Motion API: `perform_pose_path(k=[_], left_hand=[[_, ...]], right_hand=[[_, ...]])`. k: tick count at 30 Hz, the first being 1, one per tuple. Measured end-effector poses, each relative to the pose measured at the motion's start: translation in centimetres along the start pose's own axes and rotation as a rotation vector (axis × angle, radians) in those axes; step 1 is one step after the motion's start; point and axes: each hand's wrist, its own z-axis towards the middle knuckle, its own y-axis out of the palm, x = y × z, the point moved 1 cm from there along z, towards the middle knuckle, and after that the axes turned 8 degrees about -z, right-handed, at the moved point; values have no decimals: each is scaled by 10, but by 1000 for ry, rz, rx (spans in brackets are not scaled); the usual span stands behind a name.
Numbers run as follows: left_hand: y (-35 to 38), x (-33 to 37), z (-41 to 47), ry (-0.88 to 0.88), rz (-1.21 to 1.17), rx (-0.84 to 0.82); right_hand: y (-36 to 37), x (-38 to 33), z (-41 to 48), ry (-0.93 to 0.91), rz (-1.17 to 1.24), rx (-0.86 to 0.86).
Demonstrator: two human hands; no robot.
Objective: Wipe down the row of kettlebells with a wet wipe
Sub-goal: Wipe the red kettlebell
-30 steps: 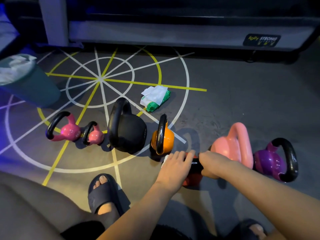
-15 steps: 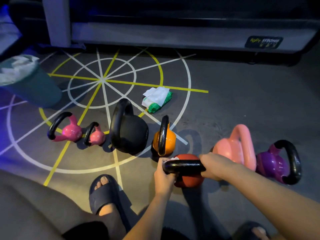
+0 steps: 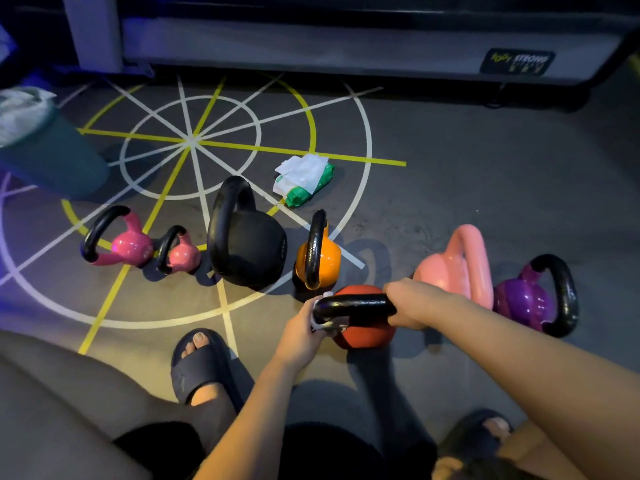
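A red kettlebell [image 3: 367, 332] with a black handle stands in front of the row, nearest me. My right hand [image 3: 410, 303] grips the right end of its handle. My left hand [image 3: 304, 329] holds a white wet wipe [image 3: 323, 325] curled round the handle's left end. Behind it the row runs left to right: two small pink kettlebells [image 3: 130, 245] [image 3: 181, 254], a big black one [image 3: 249, 244], an orange one [image 3: 320, 261], a salmon pink one [image 3: 457, 265] and a purple one [image 3: 530, 299].
A green pack of wet wipes [image 3: 303, 180] lies on the floor behind the orange kettlebell. A teal bin [image 3: 52, 157] with a white liner stands at the far left. A machine base [image 3: 346, 39] runs along the back. My sandalled feet [image 3: 199, 368] are below.
The red kettlebell has been turned so its handle faces me. My left hand went from lying flat over it to wrapping the wipe round the handle's left end.
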Motion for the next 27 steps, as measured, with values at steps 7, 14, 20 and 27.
perform_pose_path(k=[7, 14, 20, 27], left_hand=[[32, 10, -16, -23, -285, 350], [43, 30, -23, 51, -192, 507], [34, 27, -12, 176, 10, 397], [38, 5, -2, 66, -297, 247]], right_hand=[[8, 7, -1, -31, 30, 49], [8, 10, 0, -70, 57, 56], [8, 11, 2, -96, 76, 50], [10, 9, 1, -80, 96, 51]])
